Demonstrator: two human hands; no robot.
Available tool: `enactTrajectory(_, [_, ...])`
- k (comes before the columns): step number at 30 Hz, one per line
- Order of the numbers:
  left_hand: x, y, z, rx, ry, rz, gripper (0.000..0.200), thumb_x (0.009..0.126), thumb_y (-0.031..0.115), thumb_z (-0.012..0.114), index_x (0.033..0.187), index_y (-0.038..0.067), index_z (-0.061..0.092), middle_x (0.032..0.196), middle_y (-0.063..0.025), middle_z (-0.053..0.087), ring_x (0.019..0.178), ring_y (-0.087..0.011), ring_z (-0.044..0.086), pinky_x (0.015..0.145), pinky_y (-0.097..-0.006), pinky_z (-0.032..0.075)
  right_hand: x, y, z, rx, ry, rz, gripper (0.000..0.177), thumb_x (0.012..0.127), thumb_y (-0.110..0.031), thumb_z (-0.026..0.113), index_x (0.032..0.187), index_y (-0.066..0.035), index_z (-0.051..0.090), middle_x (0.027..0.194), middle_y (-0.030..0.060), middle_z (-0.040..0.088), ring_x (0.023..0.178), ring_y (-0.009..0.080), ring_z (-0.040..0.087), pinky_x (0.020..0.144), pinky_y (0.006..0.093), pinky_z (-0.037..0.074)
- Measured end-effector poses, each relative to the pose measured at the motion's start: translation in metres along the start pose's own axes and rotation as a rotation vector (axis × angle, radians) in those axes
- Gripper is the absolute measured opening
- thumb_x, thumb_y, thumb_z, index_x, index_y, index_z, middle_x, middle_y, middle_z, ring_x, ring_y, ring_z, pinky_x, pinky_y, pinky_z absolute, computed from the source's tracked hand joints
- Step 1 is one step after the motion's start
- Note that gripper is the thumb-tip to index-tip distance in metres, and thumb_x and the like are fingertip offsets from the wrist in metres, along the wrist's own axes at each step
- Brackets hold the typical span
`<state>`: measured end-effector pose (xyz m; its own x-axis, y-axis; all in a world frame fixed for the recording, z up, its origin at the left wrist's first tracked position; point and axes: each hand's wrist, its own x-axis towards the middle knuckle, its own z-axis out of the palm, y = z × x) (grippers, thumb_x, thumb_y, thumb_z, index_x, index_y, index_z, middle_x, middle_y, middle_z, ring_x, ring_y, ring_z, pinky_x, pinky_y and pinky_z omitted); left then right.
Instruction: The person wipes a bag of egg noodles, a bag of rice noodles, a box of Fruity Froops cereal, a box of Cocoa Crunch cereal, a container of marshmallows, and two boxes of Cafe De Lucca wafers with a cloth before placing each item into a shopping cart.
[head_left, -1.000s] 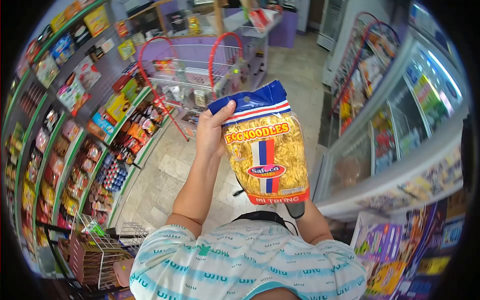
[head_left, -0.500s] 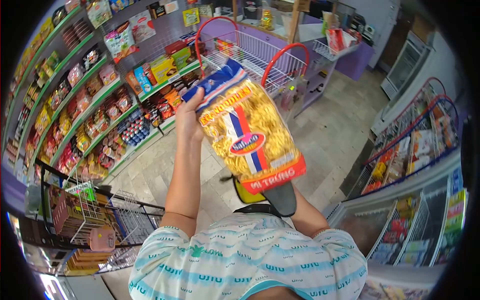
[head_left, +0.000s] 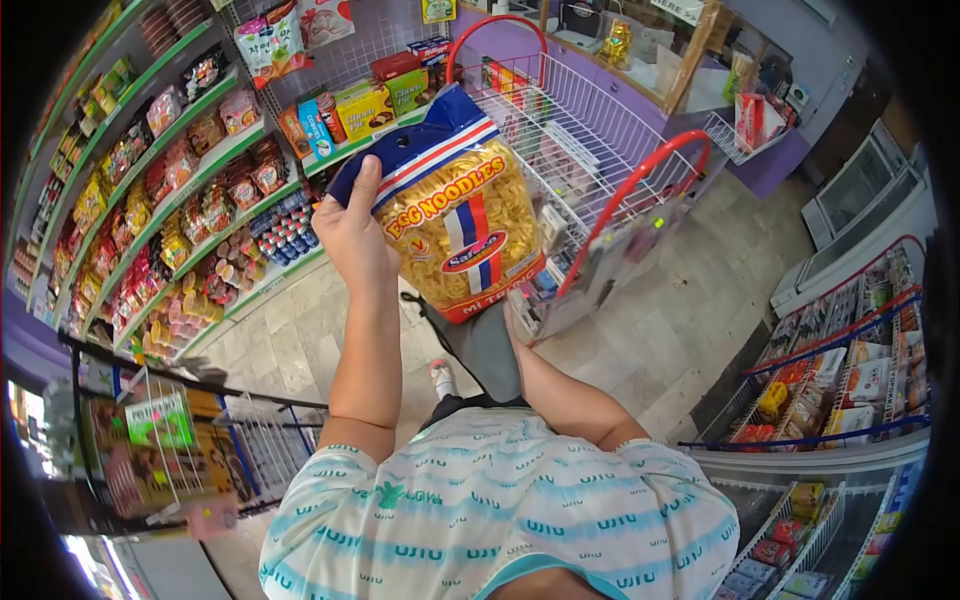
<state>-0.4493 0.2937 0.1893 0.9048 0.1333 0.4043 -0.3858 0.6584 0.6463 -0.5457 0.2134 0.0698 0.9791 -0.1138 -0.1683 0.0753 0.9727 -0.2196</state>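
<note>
My left hand [head_left: 357, 232] is closed on the upper left corner of a pack of egg noodles [head_left: 465, 215], thumb on the front. The clear pack has a dark blue top, a striped band down the middle and a red bottom edge; it tilts in front of my chest. Below it hangs a dark grey, pouch-like item [head_left: 482, 352] with a black strap. My right forearm [head_left: 570, 390] reaches up beside that item, and the right hand's fingers are hidden behind the pack and the item, so their grip does not show.
A white wire basket stand [head_left: 600, 120] with red handles stands just beyond the pack. Snack shelves [head_left: 200, 180] curve along the left. At lower left is a black-framed rack [head_left: 190, 430]; wire baskets of packets [head_left: 850, 370] and a glass-topped freezer [head_left: 800, 540] are on the right.
The view has shifted, bringing the wire basket stand closer. The noodle pack has turned more upright and moved up, still in my left hand. The yellow part of the grey item no longer shows.
</note>
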Motion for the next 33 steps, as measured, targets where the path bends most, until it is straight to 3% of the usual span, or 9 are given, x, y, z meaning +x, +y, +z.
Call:
enactTrajectory(3, [0.047,-0.006,-0.003,0.001,-0.081,0.005,0.017,0.082,0.007,0.068,0.093,-0.006,0.065,0.091,-0.0098,0.067,0.078,-0.0126,0.062,0.074,-0.0240,0.048,0.062,0.019,-0.007,0.184,-0.237,0.074,0.042,0.094,-0.027,0.047,0.130,-0.004,0.039,0.129,0.0103,0.048,0.117,0.0213,0.047,0.096,0.0350,0.043])
enactTrajectory(7, [0.116,-0.023,-0.015,0.006,-0.182,-0.043,0.016,0.083,0.006,0.067,0.093,-0.007,0.065,0.092,-0.0111,0.067,0.078,-0.0134,0.062,0.074,-0.0256,0.049,0.115,0.000,0.029,-0.515,-0.437,-0.260,0.036,0.097,-0.013,0.033,0.132,-0.003,0.034,0.130,0.0120,0.044,0.121,0.0221,0.043,0.104,0.0361,0.037])
enactTrajectory(9, [0.139,-0.033,-0.018,-0.013,-0.205,-0.061,0.016,0.083,0.006,0.066,0.093,-0.006,0.065,0.092,-0.0109,0.067,0.078,-0.0137,0.063,0.074,-0.0267,0.050,0.121,-0.023,0.051,-0.200,-0.297,-0.020,0.037,0.095,-0.014,0.040,0.129,0.001,0.039,0.128,0.0150,0.047,0.118,0.0243,0.047,0.102,0.0384,0.040])
enactTrajectory(13, [0.188,-0.064,-0.013,-0.083,-0.224,-0.115,0.015,0.083,0.005,0.065,0.095,-0.004,0.063,0.093,-0.0106,0.066,0.078,-0.0145,0.063,0.074,-0.0271,0.051,0.215,-0.071,-0.070,-0.171,0.266,-0.090,0.029,0.091,-0.014,0.047,0.116,-0.003,0.056,0.116,0.0158,0.059,0.102,0.0272,0.059,0.095,0.0387,0.045])
enactTrajectory(15, [0.206,-0.082,-0.005,-0.098,-0.259,-0.155,0.015,0.083,0.005,0.065,0.095,-0.004,0.063,0.092,-0.0104,0.066,0.078,-0.0144,0.063,0.074,-0.0275,0.051,0.242,-0.104,-0.120,-0.157,0.331,-0.266,0.026,0.091,-0.016,0.050,0.112,-0.004,0.059,0.110,0.0127,0.062,0.099,0.0259,0.059,0.091,0.0376,0.047])
enactTrajectory(17, [0.217,-0.098,0.007,-0.128,-0.300,-0.200,0.015,0.083,0.005,0.066,0.094,-0.004,0.064,0.091,-0.0099,0.066,0.078,-0.0139,0.063,0.074,-0.0270,0.050,0.206,-0.112,-0.022,-0.305,0.663,-0.711,0.024,0.090,-0.018,0.052,0.108,-0.004,0.060,0.102,0.0093,0.064,0.094,0.0233,0.060,0.087,0.0358,0.048])
enactTrajectory(21, [0.248,-0.148,0.046,0.019,-0.454,-0.197,0.018,0.081,0.010,0.069,0.090,-0.005,0.066,0.084,-0.0060,0.066,0.073,-0.0105,0.060,0.069,-0.0235,0.048,0.209,-0.181,-0.012,-0.531,0.375,-0.761,0.039,0.084,-0.016,0.062,0.119,-0.003,0.053,0.109,0.0088,0.060,0.101,0.0185,0.057,0.091,0.0333,0.044])
enactTrajectory(26, [0.287,-0.230,0.116,0.074,-0.808,-0.199,0.018,0.081,0.015,0.069,0.086,-0.003,0.068,0.078,-0.0025,0.066,0.068,-0.0066,0.058,0.062,-0.0213,0.045,0.246,-0.230,0.024,-1.561,0.234,-0.974,0.085,0.060,-0.023,0.083,0.131,-0.003,0.041,0.119,0.0121,0.056,0.111,0.0218,0.054,0.094,0.0318,0.040])
enactTrajectory(33, [0.326,-0.376,0.197,-0.084,-1.150,-0.344,0.019,0.080,0.013,0.070,0.089,-0.003,0.068,0.080,-0.0037,0.067,0.069,-0.0074,0.060,0.063,-0.0223,0.048,0.339,-0.306,-0.007,-1.307,0.353,-0.990,0.077,0.056,-0.015,0.085,0.121,0.000,0.046,0.111,0.0120,0.061,0.101,0.0195,0.058,0.087,0.0300,0.045])
